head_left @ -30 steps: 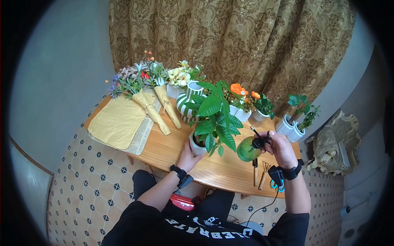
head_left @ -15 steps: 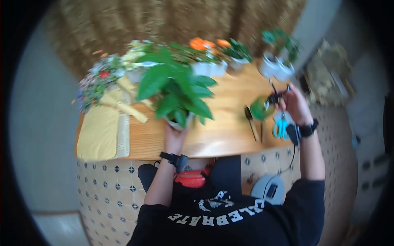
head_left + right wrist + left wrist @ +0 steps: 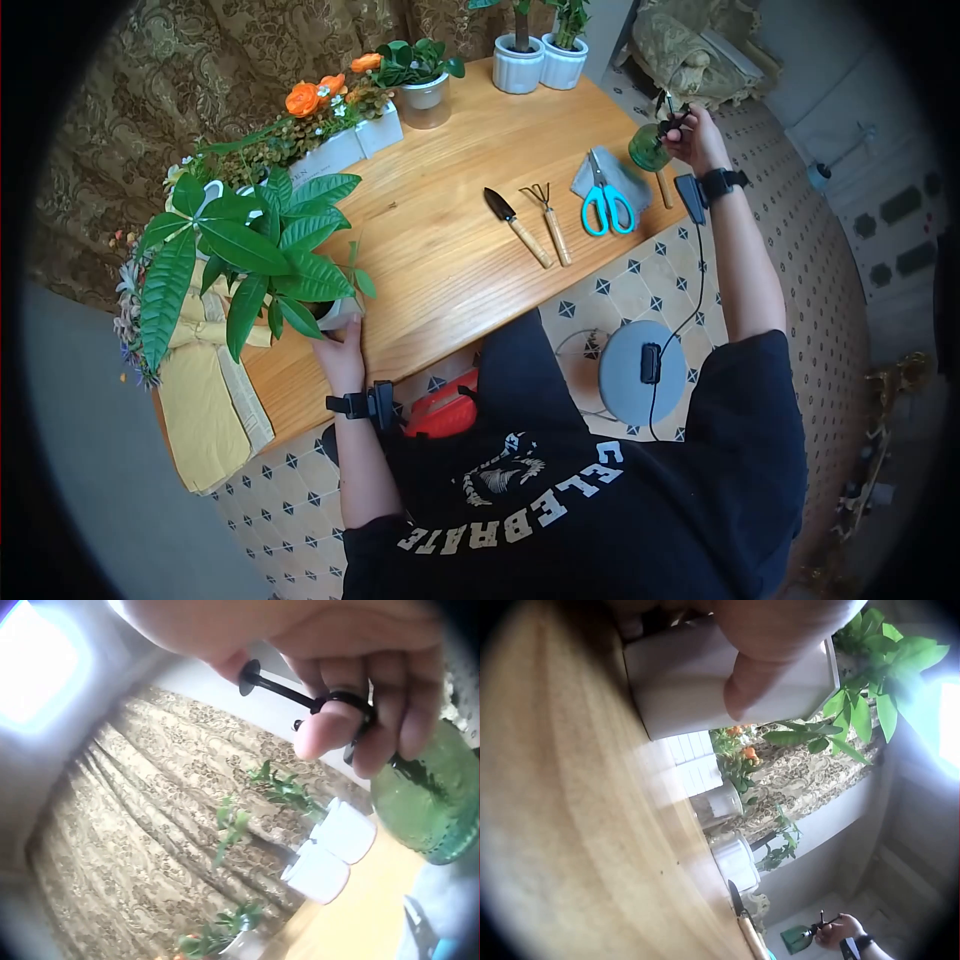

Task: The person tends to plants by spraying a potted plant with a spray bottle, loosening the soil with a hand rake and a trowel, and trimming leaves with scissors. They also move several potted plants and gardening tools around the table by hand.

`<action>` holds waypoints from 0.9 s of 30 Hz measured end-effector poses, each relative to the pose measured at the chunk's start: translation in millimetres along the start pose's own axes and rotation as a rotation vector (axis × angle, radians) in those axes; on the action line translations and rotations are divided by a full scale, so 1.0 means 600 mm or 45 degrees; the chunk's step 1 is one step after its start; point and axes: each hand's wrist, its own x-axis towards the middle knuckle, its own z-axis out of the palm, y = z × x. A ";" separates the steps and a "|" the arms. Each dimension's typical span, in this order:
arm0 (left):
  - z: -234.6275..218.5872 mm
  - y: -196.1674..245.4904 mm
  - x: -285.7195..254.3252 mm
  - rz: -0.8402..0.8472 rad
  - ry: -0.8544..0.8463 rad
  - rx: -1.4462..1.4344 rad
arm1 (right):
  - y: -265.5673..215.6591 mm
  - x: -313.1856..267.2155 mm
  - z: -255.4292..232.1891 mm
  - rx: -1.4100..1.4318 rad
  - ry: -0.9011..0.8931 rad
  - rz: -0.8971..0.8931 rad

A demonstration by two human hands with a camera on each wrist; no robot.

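Note:
At the table's left end, my left hand (image 3: pixel 342 358) grips the white pot (image 3: pixel 679 690) of a broad-leaved green plant (image 3: pixel 245 245). In the left wrist view the pot's base is at the tabletop and the thumb lies along its side. My right hand (image 3: pixel 703 145) holds a green glass spray bottle (image 3: pixel 648 148) out at the right end of the table. Its fingers are curled about the black sprayer head, one through the ring, with the thumb by the plunger (image 3: pixel 281 691). The leaves hide part of the pot from above.
A small trowel (image 3: pixel 517 228), hand rake (image 3: pixel 550 225) and blue-handled scissors (image 3: pixel 607 205) on a grey cloth (image 3: pixel 632 182) lie along the front. Potted plants (image 3: pixel 518 68) and orange flowers (image 3: pixel 305 98) line the back. Yellow wrapping paper (image 3: pixel 205 410) overhangs the left edge.
My left hand has moved the potted plant leftward along the table. The right hand has carried the spray bottle to the right, away from the plant. The head view has turned.

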 end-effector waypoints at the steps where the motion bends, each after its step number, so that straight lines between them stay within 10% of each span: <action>1: 0.002 0.003 -0.001 0.000 0.008 -0.003 | 0.008 0.024 -0.001 0.008 0.009 0.012; 27: 0.003 0.001 -0.005 -0.088 0.049 -0.082 | 0.071 0.147 0.009 -0.324 0.072 -0.014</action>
